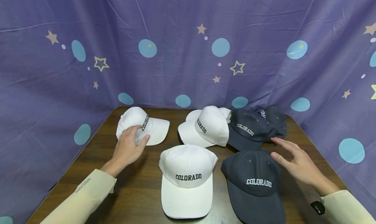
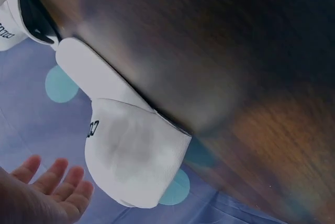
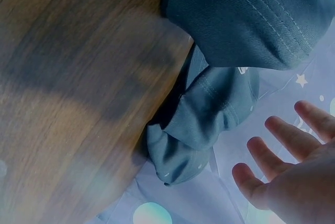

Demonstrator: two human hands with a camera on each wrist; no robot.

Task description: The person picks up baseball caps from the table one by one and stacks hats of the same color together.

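Note:
My left hand (image 1: pixel 128 146) hovers in front of a white cap (image 1: pixel 159 128) lettered COLORADO at the table's far left. In the left wrist view, a gap shows between its loosely bent fingers and that cap's crown (image 2: pixel 136 148). On the other side, my right hand (image 1: pixel 299 165) is held with fingers extended beside a dark navy cap (image 1: pixel 252 168), brim toward me. The right wrist view shows the palm with nothing in it, near several dark caps (image 3: pixel 225 103). Between the hands lies another white cap (image 1: pixel 188 198), also brim toward me.
Toward the back, a white cap (image 1: pixel 212 127) overlaps another white one, with a dark cap (image 1: pixel 242 121) against them and one more dark cap (image 1: pixel 277 118) behind it. All lie on a brown wooden table (image 1: pixel 138 191). A purple curtain (image 1: pixel 182 28) hangs behind.

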